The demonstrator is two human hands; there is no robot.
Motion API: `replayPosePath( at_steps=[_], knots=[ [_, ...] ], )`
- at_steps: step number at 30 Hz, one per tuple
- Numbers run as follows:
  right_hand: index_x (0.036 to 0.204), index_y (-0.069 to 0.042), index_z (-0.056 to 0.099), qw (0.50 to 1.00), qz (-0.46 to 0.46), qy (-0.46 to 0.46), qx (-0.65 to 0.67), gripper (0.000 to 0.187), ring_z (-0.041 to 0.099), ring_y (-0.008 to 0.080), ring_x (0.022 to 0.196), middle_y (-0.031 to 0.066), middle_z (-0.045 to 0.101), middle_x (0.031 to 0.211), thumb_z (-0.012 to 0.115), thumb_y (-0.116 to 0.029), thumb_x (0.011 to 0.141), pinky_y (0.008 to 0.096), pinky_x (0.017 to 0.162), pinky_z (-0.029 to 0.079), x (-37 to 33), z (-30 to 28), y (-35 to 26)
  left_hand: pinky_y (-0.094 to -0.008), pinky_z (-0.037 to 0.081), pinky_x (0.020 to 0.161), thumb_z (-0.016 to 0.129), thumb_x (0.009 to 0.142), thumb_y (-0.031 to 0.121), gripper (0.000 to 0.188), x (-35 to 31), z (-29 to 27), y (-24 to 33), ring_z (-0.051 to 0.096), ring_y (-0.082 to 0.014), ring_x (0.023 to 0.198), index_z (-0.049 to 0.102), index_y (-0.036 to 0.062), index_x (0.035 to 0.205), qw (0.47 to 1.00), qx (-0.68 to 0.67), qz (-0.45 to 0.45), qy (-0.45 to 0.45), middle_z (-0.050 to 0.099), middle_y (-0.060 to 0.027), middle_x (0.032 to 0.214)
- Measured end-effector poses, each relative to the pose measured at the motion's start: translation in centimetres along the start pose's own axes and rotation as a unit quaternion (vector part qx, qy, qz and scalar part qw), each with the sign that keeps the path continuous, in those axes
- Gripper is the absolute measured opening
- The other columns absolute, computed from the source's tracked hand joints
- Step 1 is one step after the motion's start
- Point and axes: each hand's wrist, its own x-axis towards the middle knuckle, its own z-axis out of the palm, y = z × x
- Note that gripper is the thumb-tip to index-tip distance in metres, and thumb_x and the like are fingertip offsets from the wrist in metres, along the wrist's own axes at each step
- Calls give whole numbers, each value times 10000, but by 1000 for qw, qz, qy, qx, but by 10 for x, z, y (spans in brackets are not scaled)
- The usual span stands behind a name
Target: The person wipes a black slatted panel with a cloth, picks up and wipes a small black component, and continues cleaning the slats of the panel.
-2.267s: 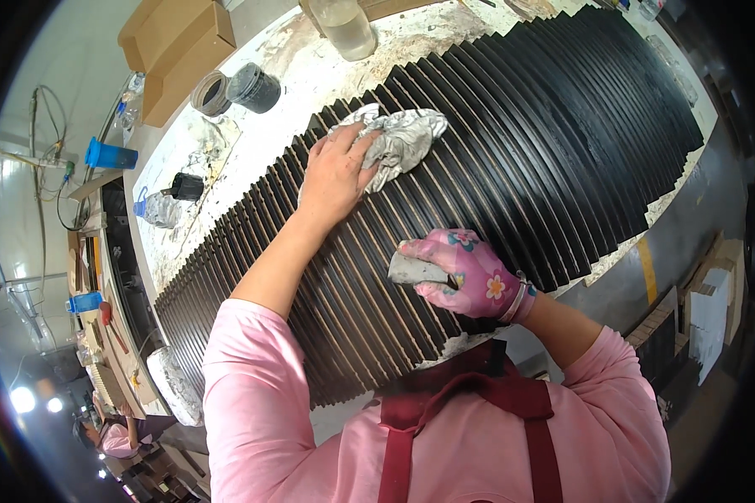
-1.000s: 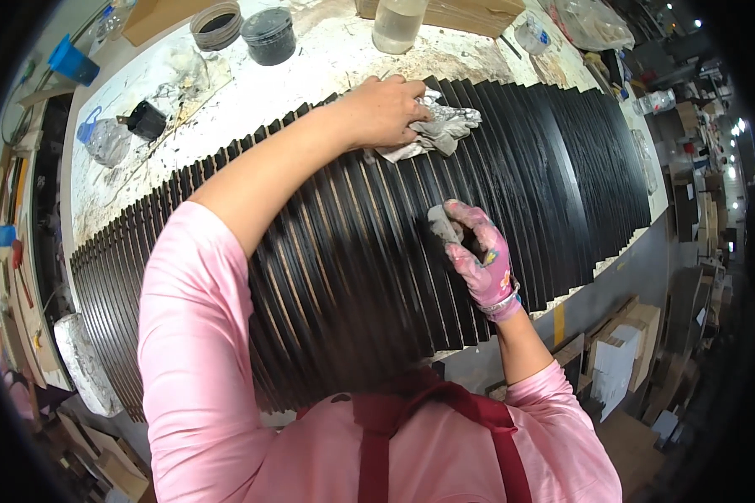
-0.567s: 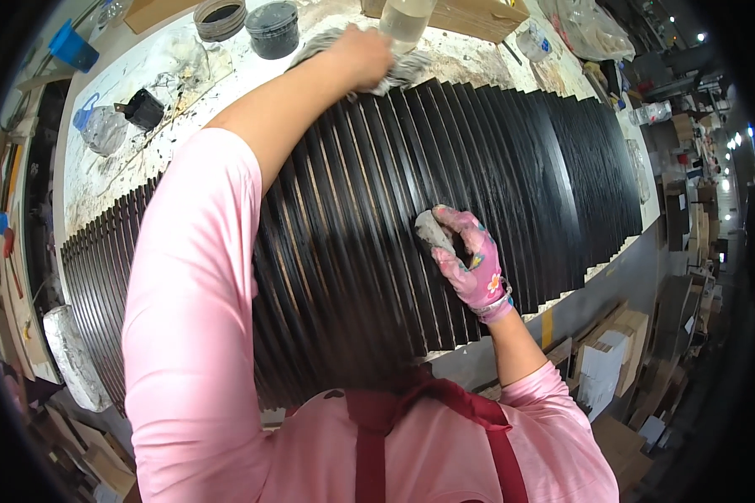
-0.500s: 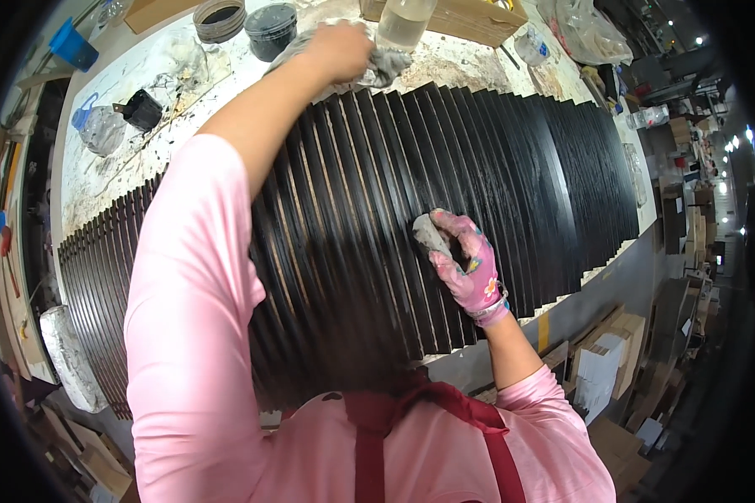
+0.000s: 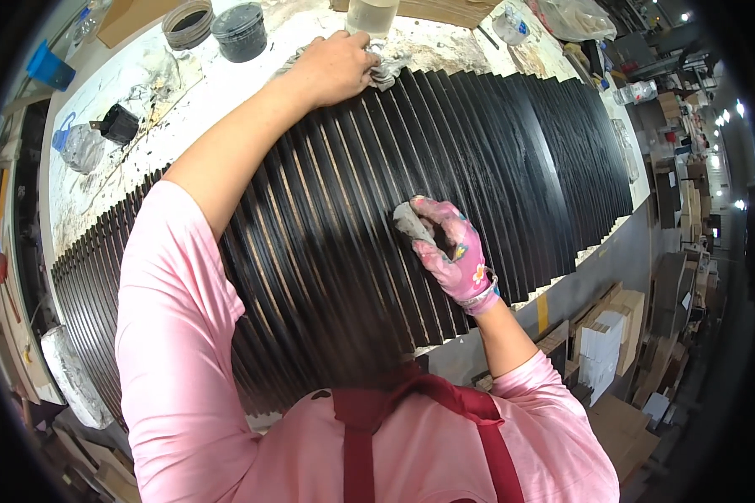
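A row of long black slats (image 5: 445,151) lies side by side across the bench in front of me. My right hand (image 5: 451,256), in a pink flowered glove, pinches a folded pale grey rag (image 5: 409,222) against the slats near their middle. Beyond their far edge, my bare left hand (image 5: 337,69) has its fingers bent over a crumpled grey cloth (image 5: 387,70); the fingertips are partly hidden. Right behind that hand stands a clear container of cloudy liquid (image 5: 371,15).
Two tubs, one open with dark contents (image 5: 188,25) and one dark grey (image 5: 239,33), stand at the back. A black cup (image 5: 119,124) and a clear bottle (image 5: 82,149) are at the left. Cardboard boxes (image 5: 604,335) stand below the bench's right side.
My left hand has come slightly nearer and lies lower over the grey cloth. The right hand with its rag has shifted a little left and away, while the whole view has shifted slightly.
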Motion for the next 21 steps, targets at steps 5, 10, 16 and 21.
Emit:
replayPosePath(
  at_steps=[5,10,16,21],
  knots=[
    [1178,32,566,1000,10,9,5,444,647,328,981,194,630,1103,653,-101,763,371,870,503,1,-2,-3,-414,430,987,627,791,124,309,-10,12,60,491,-262,1181,679,118,1096,987,-48,152,-34,538,-95,1237],
    [1175,24,570,1000,11,-7,-21,463,637,351,1000,189,640,1085,651,-36,723,381,879,502,3,-2,-8,-407,505,907,614,823,132,278,-1,16,28,516,-273,1135,665,132,1097,989,-20,144,-17,524,-82,1258],
    [1187,28,560,1000,25,9,15,456,643,320,986,180,632,1087,640,-63,747,369,880,499,1,-2,-10,-396,509,870,592,832,164,332,14,-5,-26,560,-300,988,637,108,1157,992,80,-28,91,536,-96,1204],
    [1191,31,558,1000,18,11,14,450,639,308,984,172,626,1068,627,-119,773,359,872,491,1,-3,-3,-401,488,934,614,787,114,327,0,-16,19,557,-296,1080,657,84,1110,995,-64,61,37,536,-129,1247]
  ],
)
